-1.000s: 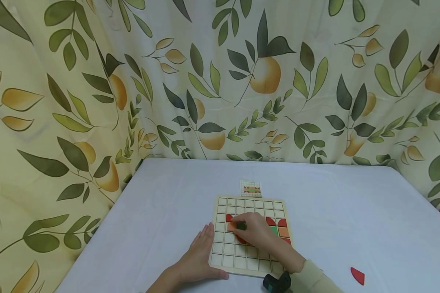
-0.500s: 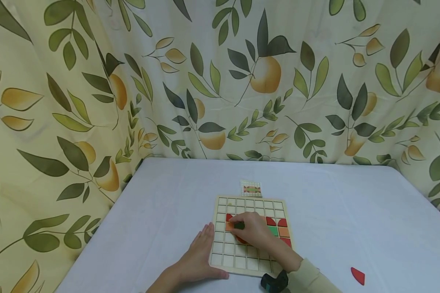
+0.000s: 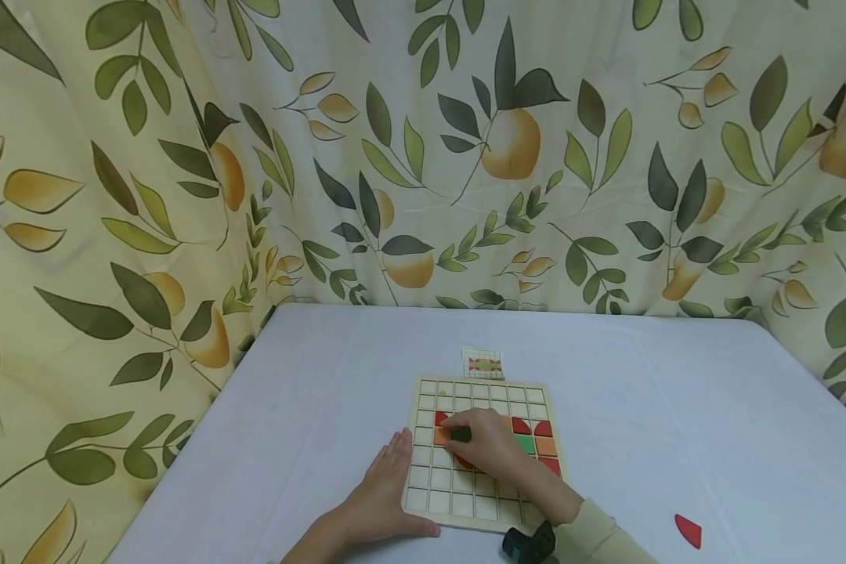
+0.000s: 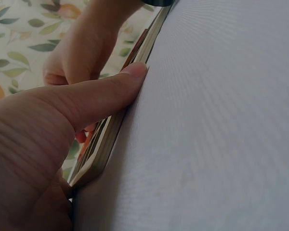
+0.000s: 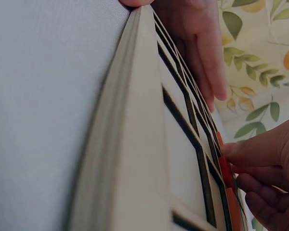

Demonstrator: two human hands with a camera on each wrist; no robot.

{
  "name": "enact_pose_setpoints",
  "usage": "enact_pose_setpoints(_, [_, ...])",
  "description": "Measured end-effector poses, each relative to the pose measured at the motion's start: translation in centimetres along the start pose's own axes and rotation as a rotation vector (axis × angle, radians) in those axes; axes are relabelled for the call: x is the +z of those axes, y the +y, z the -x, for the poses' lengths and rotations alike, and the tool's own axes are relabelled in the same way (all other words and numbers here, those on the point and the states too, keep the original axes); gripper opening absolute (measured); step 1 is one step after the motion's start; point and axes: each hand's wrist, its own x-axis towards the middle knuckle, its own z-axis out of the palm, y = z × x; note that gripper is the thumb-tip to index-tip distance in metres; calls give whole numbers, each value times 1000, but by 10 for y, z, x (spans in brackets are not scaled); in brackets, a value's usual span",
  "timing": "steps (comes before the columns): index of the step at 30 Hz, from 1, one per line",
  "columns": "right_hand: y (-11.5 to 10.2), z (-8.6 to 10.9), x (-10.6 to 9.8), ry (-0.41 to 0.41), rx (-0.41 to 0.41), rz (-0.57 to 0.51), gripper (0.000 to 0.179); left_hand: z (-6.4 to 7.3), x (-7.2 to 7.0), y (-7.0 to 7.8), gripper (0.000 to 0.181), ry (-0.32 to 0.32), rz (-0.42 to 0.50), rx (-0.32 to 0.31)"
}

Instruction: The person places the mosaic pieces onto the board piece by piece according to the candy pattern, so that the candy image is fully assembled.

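A square wooden grid board point(image 3: 440, 479) lies on the table with red, orange and green pieces set in its cells. My left hand point(image 3: 377, 501) lies along the board's left side, fingers straight, thumb at the near edge. In the left wrist view the thumb point(image 4: 101, 96) presses that edge. My right hand point(image 3: 489, 446) reaches over the board, thumb and forefinger pinching an orange square piece point(image 3: 440, 435) in the left part of the grid. A red piece point(image 3: 440, 418) sits just above it. Dark green shows between the fingers. The hand hides the pattern's middle.
A small pattern card point(image 3: 482, 364) touches or nearly touches the board's far edge. One loose red piece point(image 3: 688, 531) lies at the near right of the table. A leaf-and-fruit curtain point(image 3: 423, 157) hangs behind. A black device point(image 3: 529, 542) is on the right wrist.
The orange square piece has shifted slightly left and now lies in line with its cell, my right fingers still at it. My left hand and the board have stayed put.
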Motion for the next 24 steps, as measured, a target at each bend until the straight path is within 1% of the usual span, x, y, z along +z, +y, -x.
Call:
enact_pose_setpoints(7, [0,2,-1,22,-12,10,24,0,0,1,126,-1,3,6])
enact_pose_setpoints(12, [1,11,-7,53,-26,6,21,0,0,0,127,5,5,6])
enact_pose_setpoints(15, [3,18,-12,59,8,14,20,0,1,0,127,12,2,12])
enact_pose_setpoints(18, [7,26,-17,57,40,21,20,0,1,0,127,14,11,4])
enact_pose_setpoints(24, [14,40,-26,71,59,20,20,0,1,1,127,15,18,6])
